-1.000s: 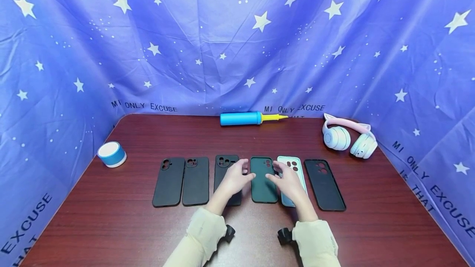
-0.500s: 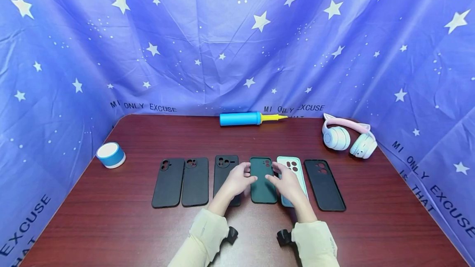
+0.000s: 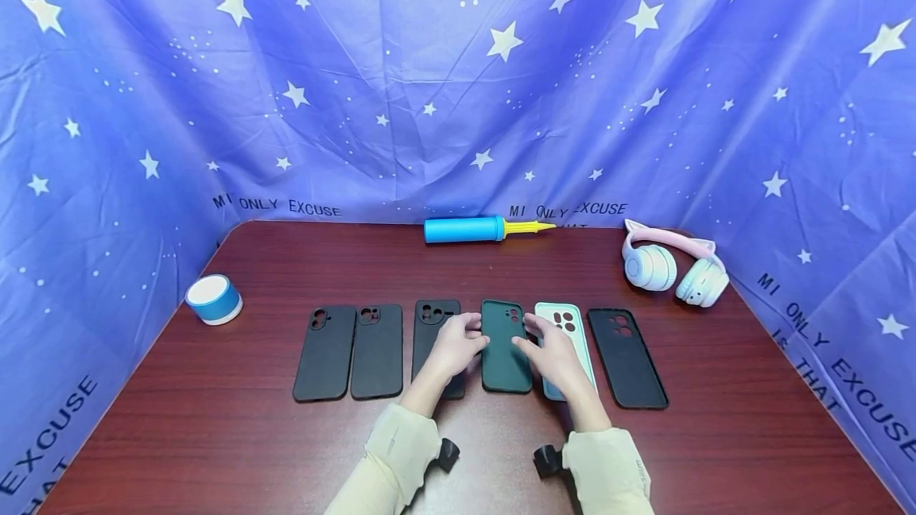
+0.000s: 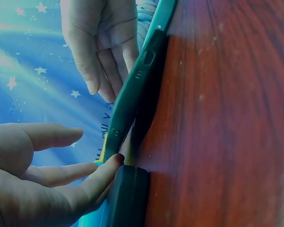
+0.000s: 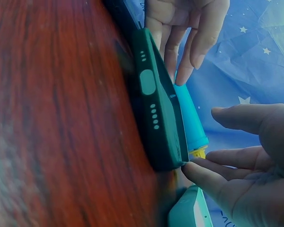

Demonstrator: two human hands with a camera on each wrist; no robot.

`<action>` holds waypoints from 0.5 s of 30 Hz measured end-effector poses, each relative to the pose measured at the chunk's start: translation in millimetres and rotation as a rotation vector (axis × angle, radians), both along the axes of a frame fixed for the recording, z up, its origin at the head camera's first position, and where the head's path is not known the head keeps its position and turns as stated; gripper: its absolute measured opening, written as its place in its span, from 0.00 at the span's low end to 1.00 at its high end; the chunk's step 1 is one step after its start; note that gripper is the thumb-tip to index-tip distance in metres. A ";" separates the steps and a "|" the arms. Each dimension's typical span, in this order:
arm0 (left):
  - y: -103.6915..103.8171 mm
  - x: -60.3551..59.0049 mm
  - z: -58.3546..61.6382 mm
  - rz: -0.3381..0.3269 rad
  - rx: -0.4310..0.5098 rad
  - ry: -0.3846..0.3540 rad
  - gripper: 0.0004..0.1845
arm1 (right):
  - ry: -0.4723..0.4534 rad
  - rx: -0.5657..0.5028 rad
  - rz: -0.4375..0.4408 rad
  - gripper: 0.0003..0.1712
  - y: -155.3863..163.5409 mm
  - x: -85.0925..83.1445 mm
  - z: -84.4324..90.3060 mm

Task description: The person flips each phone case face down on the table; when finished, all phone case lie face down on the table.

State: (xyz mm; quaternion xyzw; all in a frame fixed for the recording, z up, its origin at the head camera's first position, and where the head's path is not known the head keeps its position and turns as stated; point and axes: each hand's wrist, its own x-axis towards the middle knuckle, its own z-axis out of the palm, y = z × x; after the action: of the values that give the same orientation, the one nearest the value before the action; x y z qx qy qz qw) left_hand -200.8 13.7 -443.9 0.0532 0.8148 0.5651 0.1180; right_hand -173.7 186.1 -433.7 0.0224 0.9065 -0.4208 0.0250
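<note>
A dark green phone case (image 3: 506, 348) lies in a row of phone cases on the dark red table (image 3: 215, 435). My left hand (image 3: 458, 344) touches its left edge with straight fingertips and lies over a black case (image 3: 429, 316). My right hand (image 3: 551, 352) touches its right edge and covers part of a mint case (image 3: 568, 316). In the left wrist view a fingertip of the left hand (image 4: 42, 184) meets the green case (image 4: 137, 90), which sits slightly tilted off the table. In the right wrist view a right hand (image 5: 246, 170) fingertip touches the corner of the green case (image 5: 158, 104).
Two more black cases (image 3: 325, 352) (image 3: 377, 350) lie at the left of the row, another black case (image 3: 626, 356) at the right. A blue and yellow pump (image 3: 465, 229) lies at the back, pink headphones (image 3: 673, 269) back right, a blue-white round object (image 3: 213, 298) left. Blue starred cloth surrounds the table.
The green case has shifted slightly to the left between my hands. My left fingers have closed in on its left edge. The right hand has barely moved.
</note>
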 end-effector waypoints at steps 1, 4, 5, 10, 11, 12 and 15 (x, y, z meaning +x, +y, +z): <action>-0.3 -0.1 -0.3 0.005 0.000 -0.001 0.25 | 0.001 -0.005 0.000 0.31 -0.2 0.2 -0.2; -0.9 -0.9 -1.2 0.013 -0.004 0.006 0.24 | 0.003 -0.013 0.004 0.31 -0.5 0.4 -0.8; -1.0 -1.2 -1.6 0.014 -0.004 0.006 0.24 | 0.001 -0.015 0.002 0.31 -0.5 0.5 -1.2; -1.6 -2.3 -3.3 0.013 0.010 0.005 0.25 | -0.001 -0.021 -0.001 0.31 -1.2 0.3 -1.8; -1.8 -2.4 -3.5 0.014 0.015 0.004 0.26 | -0.001 -0.022 -0.002 0.31 -1.3 0.2 -2.2; -2.0 -2.3 -3.4 0.017 0.021 0.004 0.26 | 0.000 -0.023 -0.001 0.31 -1.5 0.1 -2.3; -2.5 -1.9 -2.9 0.027 0.039 0.002 0.26 | 0.005 -0.024 0.001 0.31 -1.8 -0.1 -3.1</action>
State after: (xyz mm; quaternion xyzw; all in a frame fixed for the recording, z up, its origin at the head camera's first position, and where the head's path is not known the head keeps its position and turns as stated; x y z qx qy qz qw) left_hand -202.7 11.2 -446.8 0.0452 0.8043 0.5825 0.1086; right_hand -173.8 184.3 -436.8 0.0206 0.9015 -0.4316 0.0231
